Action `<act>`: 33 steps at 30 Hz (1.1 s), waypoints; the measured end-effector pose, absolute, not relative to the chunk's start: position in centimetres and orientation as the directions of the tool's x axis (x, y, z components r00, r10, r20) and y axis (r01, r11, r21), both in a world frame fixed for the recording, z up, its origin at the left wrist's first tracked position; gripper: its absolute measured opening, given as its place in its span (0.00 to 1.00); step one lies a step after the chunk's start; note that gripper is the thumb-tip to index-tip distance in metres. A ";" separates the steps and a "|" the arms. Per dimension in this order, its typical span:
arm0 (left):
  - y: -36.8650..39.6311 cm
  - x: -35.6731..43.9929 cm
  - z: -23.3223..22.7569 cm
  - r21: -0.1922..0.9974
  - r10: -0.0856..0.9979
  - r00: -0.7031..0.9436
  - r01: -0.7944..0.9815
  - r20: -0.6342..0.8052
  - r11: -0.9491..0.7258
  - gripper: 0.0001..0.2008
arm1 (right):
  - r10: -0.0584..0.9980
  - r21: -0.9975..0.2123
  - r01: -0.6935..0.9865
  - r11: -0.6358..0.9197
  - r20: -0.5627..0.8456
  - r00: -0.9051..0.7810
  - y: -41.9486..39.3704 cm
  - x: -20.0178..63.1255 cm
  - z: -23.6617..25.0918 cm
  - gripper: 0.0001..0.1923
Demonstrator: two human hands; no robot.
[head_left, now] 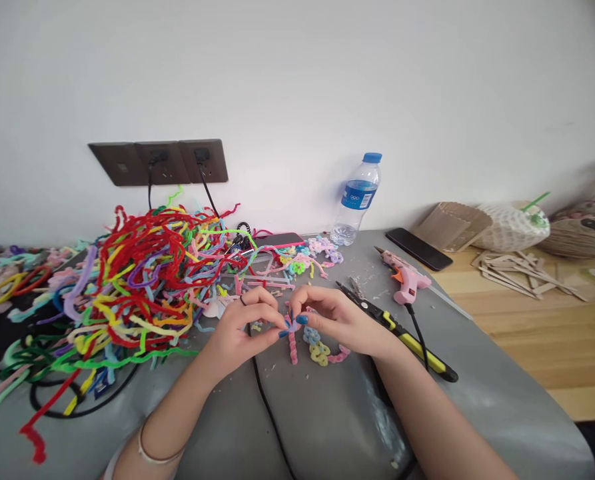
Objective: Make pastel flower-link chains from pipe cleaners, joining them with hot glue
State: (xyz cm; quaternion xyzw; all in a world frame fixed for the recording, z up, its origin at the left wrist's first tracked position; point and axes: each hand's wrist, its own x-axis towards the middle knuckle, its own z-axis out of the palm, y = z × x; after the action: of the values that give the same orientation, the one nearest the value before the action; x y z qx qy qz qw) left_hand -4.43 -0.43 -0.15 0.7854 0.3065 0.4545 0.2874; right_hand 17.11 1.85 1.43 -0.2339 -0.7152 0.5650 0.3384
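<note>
The fingers (283, 328) of both hands met over one small spot, pinched shut on a short pastel chain of fuzzy pipe-cleaner loops (313, 343) — lilac where the blue-painted nails gripped it, then blue, yellow and pink links trailing down onto the grey padded desk (327, 413). The left hand (240, 330) closed thumb and forefinger on the lilac end; the right hand (334, 317) nipped the same piece from the other side, its remaining fingers curled under. A pink twisted stem hung from the pinch, apparently part of the same piece, though the view was too small to be sure.

Judging by the grip, a twist at this joint would go best with the hands kept close and the wire end tucked in tight, so the loop stays round and no sharp tip sticks out.

Just right of the right hand lay black-and-yellow-handled pliers (402, 333), and beyond them a pink hot glue gun (404, 280) with its black cord. To the left sprawled a big tangled heap of red, yellow, green and purple pipe cleaners (147, 280). Farther back stood a clear plastic water bottle with a blue cap (356, 200) and a black phone (418, 248).
</note>
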 end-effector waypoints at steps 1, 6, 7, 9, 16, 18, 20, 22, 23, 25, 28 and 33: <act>-0.4 -4.5 -0.1 0.730 0.741 0.410 0.221 0.532 -0.647 0.07 | 0.711 -0.967 -0.047 0.251 0.218 -0.669 1.9 17.1 1.4 0.15; -0.3 -4.6 -0.2 0.752 0.748 0.450 0.218 0.488 -0.622 0.07 | 0.684 -0.973 -0.044 0.225 0.190 -0.704 1.9 17.2 1.2 0.13; -0.3 -4.6 -0.3 0.763 0.752 0.457 0.213 0.475 -0.611 0.06 | 0.677 -0.978 -0.047 0.204 0.176 -0.715 1.9 17.2 1.1 0.13; -0.4 -4.6 -0.3 0.791 0.766 0.471 0.203 0.438 -0.577 0.06 | 0.656 -0.987 -0.056 0.150 0.141 -0.742 1.9 17.2 1.1 0.14; -0.5 -4.3 -0.1 0.822 0.800 0.447 0.213 0.400 -0.529 0.04 | 0.646 -0.993 -0.101 0.062 0.117 -0.754 2.1 16.9 1.1 0.13; -0.4 -4.3 -0.1 0.810 0.799 0.417 0.211 0.432 -0.548 0.04 | 0.674 -0.992 -0.105 0.063 0.120 -0.729 2.1 16.8 1.0 0.13; -0.3 -4.3 -0.2 0.800 0.804 0.371 0.213 0.464 -0.560 0.04 | 0.711 -0.990 -0.117 0.078 0.138 -0.690 2.1 16.7 0.9 0.13; -0.2 -4.4 -0.4 0.795 0.809 0.314 0.208 0.497 -0.569 0.04 | 0.758 -0.982 -0.123 0.145 0.190 -0.624 2.1 16.5 0.7 0.13; -0.1 -4.4 -0.5 0.793 0.810 0.284 0.202 0.514 -0.574 0.04 | 0.778 -0.974 -0.113 0.198 0.226 -0.586 2.1 16.4 0.6 0.12; -0.1 -4.4 -0.7 0.788 0.806 0.229 0.187 0.546 -0.587 0.04 | 0.797 -0.948 -0.067 0.311 0.299 -0.524 2.1 16.2 0.5 0.10; -0.1 -4.2 -1.0 0.781 0.797 0.198 0.169 0.571 -0.602 0.05 | 0.792 -0.895 0.014 0.446 0.387 -0.472 2.1 15.7 0.2 0.05; -0.2 -4.0 -1.3 0.776 0.793 0.216 0.175 0.570 -0.606 0.06 | 0.773 -0.822 0.085 0.563 0.487 -0.406 2.0 15.4 -0.1 0.01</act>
State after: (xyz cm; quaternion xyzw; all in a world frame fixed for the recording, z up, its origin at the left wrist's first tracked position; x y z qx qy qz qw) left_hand -3.95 -0.19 -1.31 0.7230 0.3344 0.5293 0.2919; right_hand 15.38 1.97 -0.15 -0.2851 -0.7522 0.3705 0.4643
